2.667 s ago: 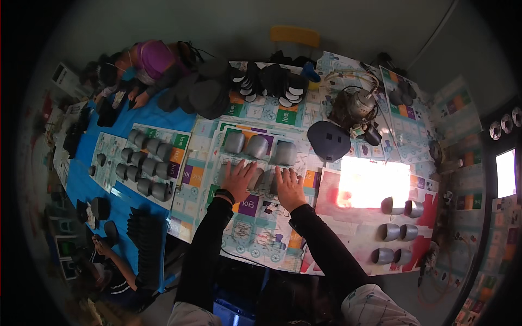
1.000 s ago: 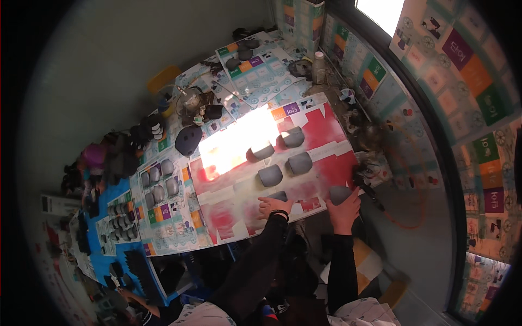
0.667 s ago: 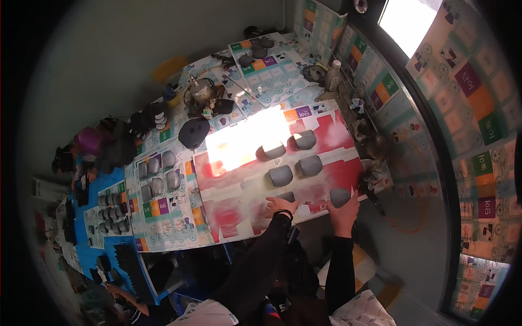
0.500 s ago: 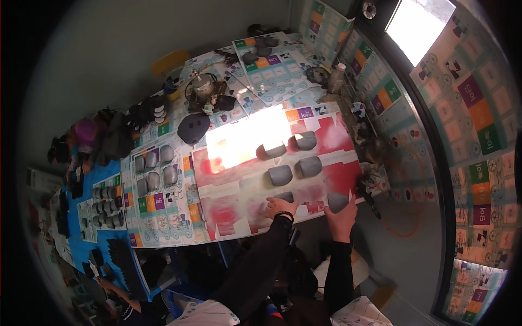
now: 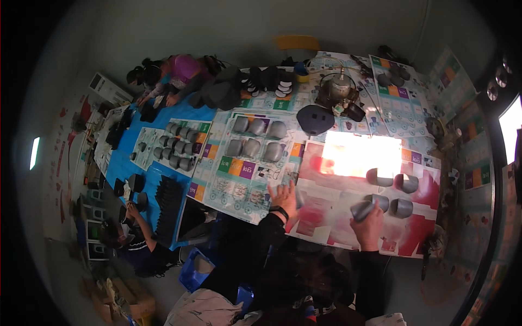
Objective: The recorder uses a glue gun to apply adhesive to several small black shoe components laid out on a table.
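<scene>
My right hand [image 5: 370,228] grips a dark grey curved piece [image 5: 361,210], rounded at one end, above the red-and-white stained sheet. At the left edge of that sheet is my left hand [image 5: 284,200], fingers partly spread, with a blurred grey curved piece [image 5: 298,198] held at its right side. Beyond my right hand, several similar grey pieces, one of them a grey piece [image 5: 402,208], lie on the stained sheet [image 5: 348,190]. Left of it, more grey pieces [image 5: 250,148] sit in two rows on a printed sheet [image 5: 217,190].
A dark flat pad [image 5: 315,120] and a metal pot [image 5: 341,85] stand farther back. Smaller grey pieces [image 5: 175,145] lie on blue cloth [image 5: 122,176] at left. One person [image 5: 130,236] works at the near left, another [image 5: 187,70] at the far left. A blue stool [image 5: 196,269] is below the table.
My view has swung left. Both hands have lifted grey pieces from the front of the stained sheet and moved left, my left hand reaching the sheet's left edge.
</scene>
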